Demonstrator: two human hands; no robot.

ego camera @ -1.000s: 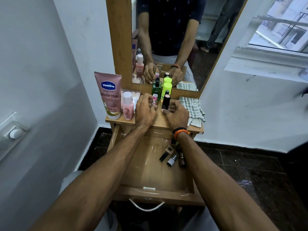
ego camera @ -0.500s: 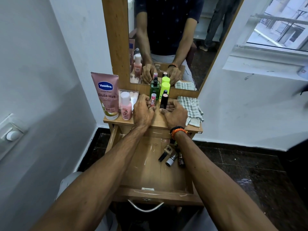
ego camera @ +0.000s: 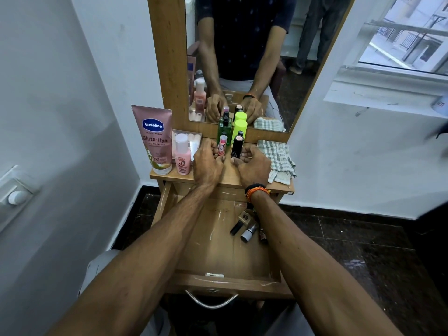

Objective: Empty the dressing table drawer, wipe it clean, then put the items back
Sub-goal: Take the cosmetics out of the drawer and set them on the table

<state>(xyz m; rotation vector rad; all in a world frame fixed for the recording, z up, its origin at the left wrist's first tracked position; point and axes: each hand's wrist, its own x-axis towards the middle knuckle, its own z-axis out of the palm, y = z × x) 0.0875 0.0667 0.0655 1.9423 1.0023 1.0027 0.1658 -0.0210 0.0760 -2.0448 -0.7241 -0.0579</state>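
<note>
Up top, left hand [ego camera: 207, 163] pinches a pink tube [ego camera: 222, 145] — right hand [ego camera: 253, 166] curled, fingertips hidden, grip unclear.

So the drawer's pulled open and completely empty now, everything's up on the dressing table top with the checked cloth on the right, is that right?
Not quite: the drawer is open but not empty. The head view shows a few small cosmetic items lying near its back right. The rest holds: bottles stand on the dressing table top, with the checked cloth on the right.

Scuffed wooden drawer [ego camera: 218, 251], checked cloth [ego camera: 278, 158]
</note>
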